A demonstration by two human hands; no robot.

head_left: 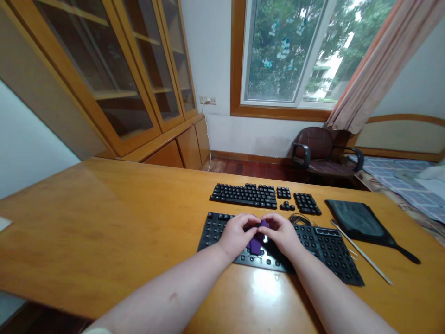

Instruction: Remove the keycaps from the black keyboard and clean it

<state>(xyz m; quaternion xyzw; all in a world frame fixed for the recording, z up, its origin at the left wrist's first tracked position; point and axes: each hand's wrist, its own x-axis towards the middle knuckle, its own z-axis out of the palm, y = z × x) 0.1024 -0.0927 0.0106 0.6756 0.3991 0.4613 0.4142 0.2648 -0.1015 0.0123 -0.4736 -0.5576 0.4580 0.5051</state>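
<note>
Both my left hand (239, 233) and my right hand (280, 232) pinch a purple cloth (256, 245), fingertips nearly meeting. Part of the cloth hangs down between them over the keyboard base (327, 253). That black base lies on the desk, its keycaps off across most of it, leaving the key stems bare; a few keycaps show along its upper left edge. Behind it, the loose black keycaps (243, 195) are laid out in keyboard order. What the cloth wraps, if anything, is hidden by my fingers.
Right of the base lie a thin pale stick with a dark tip (363, 253), a few small white sticks (352, 253) and a black pouch (361, 220) with a strap. A coiled black cable (299, 219) sits behind the base. The wooden desk (104, 222) stretches left.
</note>
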